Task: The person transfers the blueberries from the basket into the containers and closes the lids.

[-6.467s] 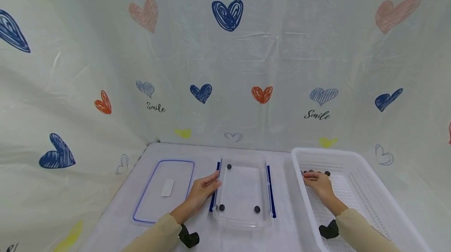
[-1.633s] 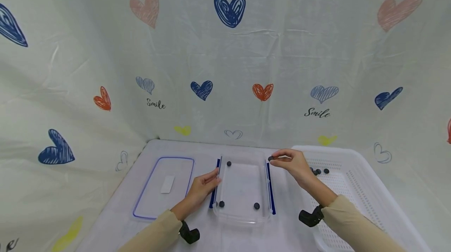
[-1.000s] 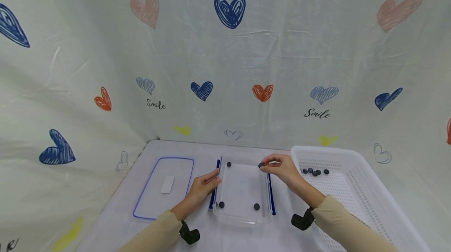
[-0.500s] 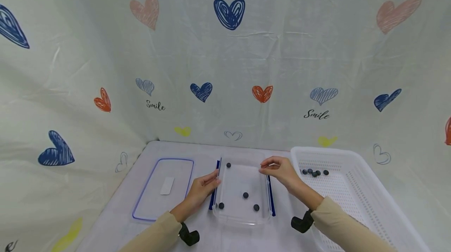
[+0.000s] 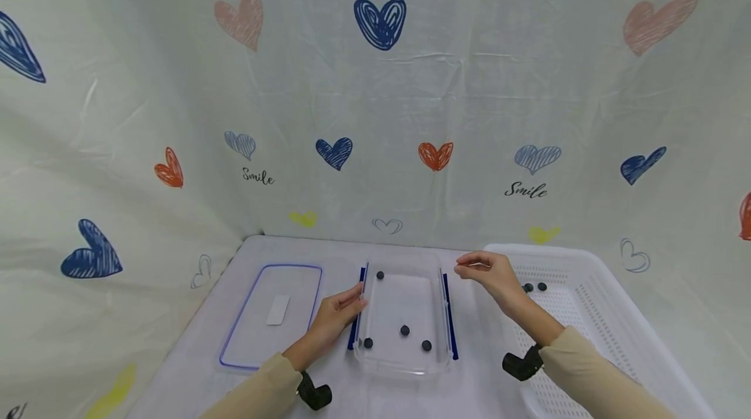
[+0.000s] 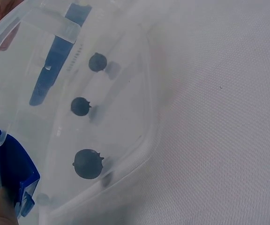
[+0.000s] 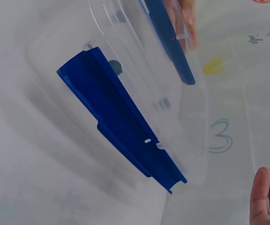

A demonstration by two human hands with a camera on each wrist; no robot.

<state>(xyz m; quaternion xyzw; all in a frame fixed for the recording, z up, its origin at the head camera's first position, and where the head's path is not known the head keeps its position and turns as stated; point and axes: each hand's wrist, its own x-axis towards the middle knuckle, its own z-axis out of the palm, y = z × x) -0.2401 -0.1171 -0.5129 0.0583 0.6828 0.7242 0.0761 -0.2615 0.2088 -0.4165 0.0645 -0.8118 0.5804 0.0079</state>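
Observation:
A clear plastic container [image 5: 405,368] with blue side latches sits uncovered at mid-table. Several blueberries lie inside it, one at the far left [image 5: 380,275] and the others towards the front, such as the middle blueberry [image 5: 405,330]; little crowns show on the blueberry [image 6: 88,164] in the left wrist view. My left hand [image 5: 333,322] holds the container's left side by its latch. Just beyond the right latch [image 5: 450,316], my right hand [image 5: 495,281] hovers apart from the container, its fingers loosely bent and nothing between them.
A white perforated basket [image 5: 616,334] stands on the right, partly behind my right hand and arm; blueberries [image 5: 542,287] lie at its far end. To the left lies a clear lid [image 5: 252,341] with a blue seal and a white label. Heart-printed sheeting borders the table.
My right hand carried a blueberry from the basket and let it go in the container, where it rolled towards the front. That hand has since drawn back right. My left hand stayed put.

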